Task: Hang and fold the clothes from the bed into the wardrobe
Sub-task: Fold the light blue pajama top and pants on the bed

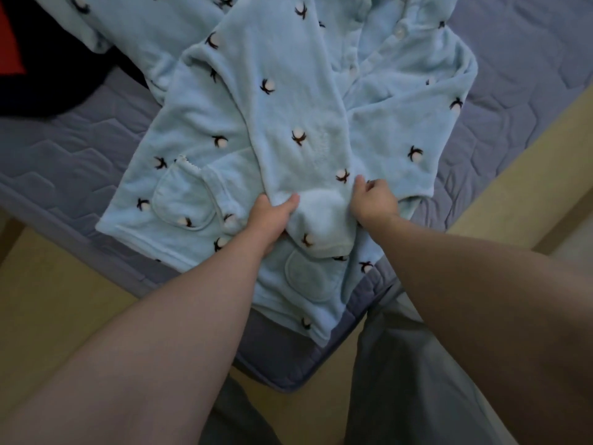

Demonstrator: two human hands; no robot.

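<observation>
A light blue fleece pyjama top (199,123) with a dark-and-white flower print lies spread over the corner of the bed. One sleeve (288,101) is laid down across its front toward me. My left hand (271,220) grips the left side of the sleeve's cuff end. My right hand (373,200) pinches the right side of the same cuff. A round pocket (183,200) shows to the left of my left hand.
The bed has a quilted blue-grey mattress cover (70,149); its corner points toward me. A second piece of the same blue fleece (128,20) lies at the top left. A dark garment with a red patch (19,59) sits at the far left. Pale flooring (57,300) surrounds the bed.
</observation>
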